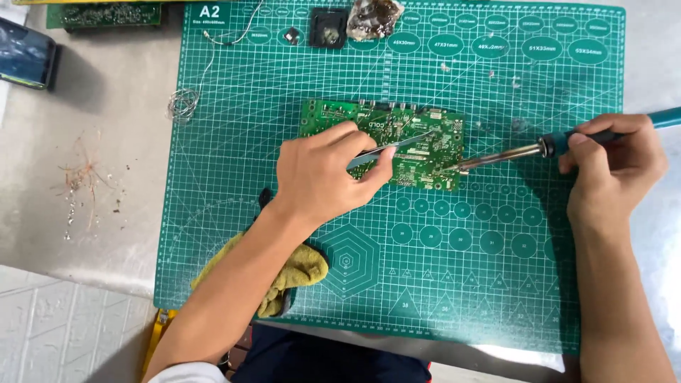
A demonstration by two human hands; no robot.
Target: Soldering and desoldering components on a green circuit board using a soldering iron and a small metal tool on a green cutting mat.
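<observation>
My left hand (319,174) pinches tweezers (391,149) over the green circuit board (418,135) mid cutting mat (496,284), right hand (613,167) wrapped around a soldering iron (511,152), tip touching the board's right edge.

Your bench: grey tabletop (106,234) | on it: green cutting mat (496,284), coil of thin wire (182,104), copper wire scraps (84,177), dark blue case (27,53) at your far-left edge
</observation>
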